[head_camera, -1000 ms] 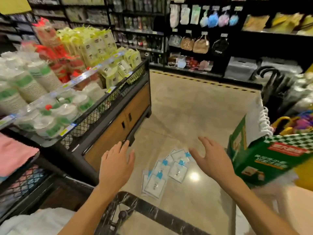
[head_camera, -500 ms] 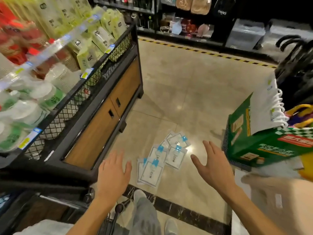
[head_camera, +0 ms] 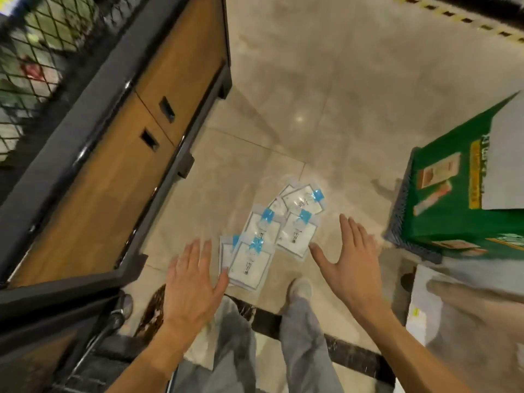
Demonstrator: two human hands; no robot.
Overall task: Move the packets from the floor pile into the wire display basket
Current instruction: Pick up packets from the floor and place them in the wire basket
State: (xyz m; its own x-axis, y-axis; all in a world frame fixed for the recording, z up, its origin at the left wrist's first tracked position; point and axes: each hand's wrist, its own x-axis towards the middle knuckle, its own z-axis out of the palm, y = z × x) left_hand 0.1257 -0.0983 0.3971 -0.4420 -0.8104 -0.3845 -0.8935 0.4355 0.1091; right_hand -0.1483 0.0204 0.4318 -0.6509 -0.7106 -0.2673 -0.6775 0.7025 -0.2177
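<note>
Packets (head_camera: 272, 236) lie overlapped on the floor (head_camera: 312, 95) between the left hand (head_camera: 192, 282) and right hand (head_camera: 348, 259), both spread flat and holding nothing; they look thin, light and slick; likely best gathered by sliding fingers under the edges; wire display basket (head_camera: 31, 52) at upper left.

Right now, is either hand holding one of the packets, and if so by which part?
Nothing is held. The left hand and right hand hover with straight fingers on either side of the packets, which lie on the floor.
</note>
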